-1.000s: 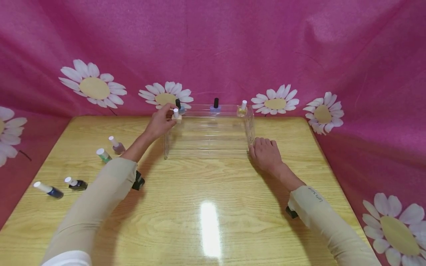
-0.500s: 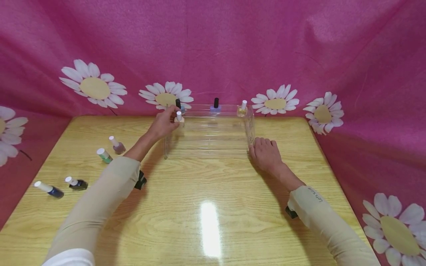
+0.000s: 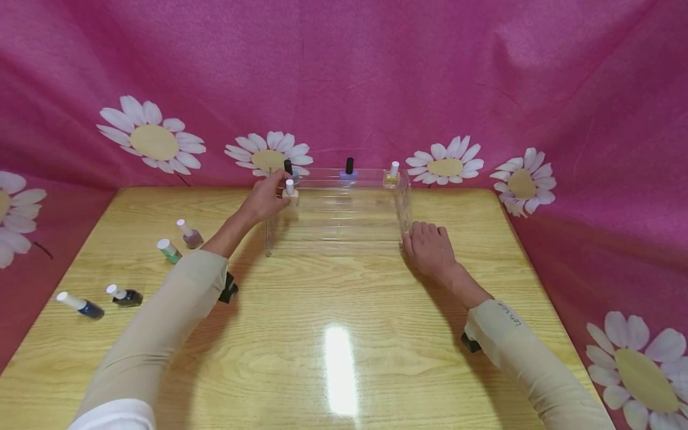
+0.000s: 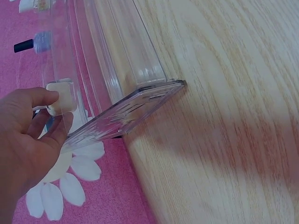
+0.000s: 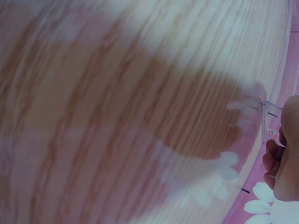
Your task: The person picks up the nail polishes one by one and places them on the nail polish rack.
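Observation:
My left hand pinches a cream nail polish bottle with a white cap at the left end of a clear acrylic tiered rack. In the left wrist view, thumb and fingers hold the cream bottle by its sides, at one of the upper tiers. Behind it, a black-capped pale blue bottle is partly hidden by the hand. On the top tier stand a periwinkle bottle with a black cap and a yellow bottle with a white cap. My right hand grips the rack's right side near the front corner, fingers curled.
Left of the rack, white-capped polish bottles stand on the wooden table: mauve, green, black and dark blue. A pink daisy-print cloth hangs behind the table and along both sides.
My left hand has shifted slightly right and down, bringing the cream bottle from the rack's left edge in over the tier; it barely moves in the last half second. The right hand stays put.

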Tool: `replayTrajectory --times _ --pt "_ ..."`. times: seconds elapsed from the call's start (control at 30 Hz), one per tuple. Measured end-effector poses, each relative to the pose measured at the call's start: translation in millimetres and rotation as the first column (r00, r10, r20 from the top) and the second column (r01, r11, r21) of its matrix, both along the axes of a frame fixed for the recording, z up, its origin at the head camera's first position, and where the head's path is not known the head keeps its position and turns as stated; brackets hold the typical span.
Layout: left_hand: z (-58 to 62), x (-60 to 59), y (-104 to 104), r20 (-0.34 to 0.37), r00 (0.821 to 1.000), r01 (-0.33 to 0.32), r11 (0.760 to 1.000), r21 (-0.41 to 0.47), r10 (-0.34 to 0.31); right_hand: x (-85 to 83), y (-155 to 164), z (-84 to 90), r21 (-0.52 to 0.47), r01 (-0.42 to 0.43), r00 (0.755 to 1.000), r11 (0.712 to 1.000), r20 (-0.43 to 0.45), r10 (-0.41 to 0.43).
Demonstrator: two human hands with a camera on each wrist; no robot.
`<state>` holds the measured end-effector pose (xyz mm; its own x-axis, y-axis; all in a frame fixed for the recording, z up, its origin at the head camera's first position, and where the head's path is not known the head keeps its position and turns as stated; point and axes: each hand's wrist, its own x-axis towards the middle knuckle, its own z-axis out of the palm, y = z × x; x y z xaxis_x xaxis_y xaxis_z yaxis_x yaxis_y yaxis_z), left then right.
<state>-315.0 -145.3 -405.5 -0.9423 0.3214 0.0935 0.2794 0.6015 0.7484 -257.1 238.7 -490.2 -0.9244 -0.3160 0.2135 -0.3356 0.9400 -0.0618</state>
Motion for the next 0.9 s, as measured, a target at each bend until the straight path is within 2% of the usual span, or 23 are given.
replayTrajectory --times 0.27,0.53,0.7,0.9 --pt "0.3 -1.3 -0.1 0.001 1.0 0.016 0.999 -0.029 -0.016 -0.5 -0.4 0.7 0.0 0.003 1.0 1.0 0.029 -0.003" --pt "1.0 1.3 -2.3 0.042 0.999 0.014 1.0 -0.016 -0.013 -1.2 -0.6 -0.7 0.0 0.0 1.0 1.0 0.012 0.0" --pt "4.3 8.7 -12.3 0.0 1.0 0.012 0.998 0.062 -0.012 0.2 -1.7 0.4 -0.004 -0.008 1.0 1.0 0.007 0.008" --pt "16.0 23.6 -40.0 -0.083 0.996 -0.012 0.992 0.126 0.022 1.6 -1.1 2.0 0.0 -0.004 1.0 1.0 0.026 0.004"
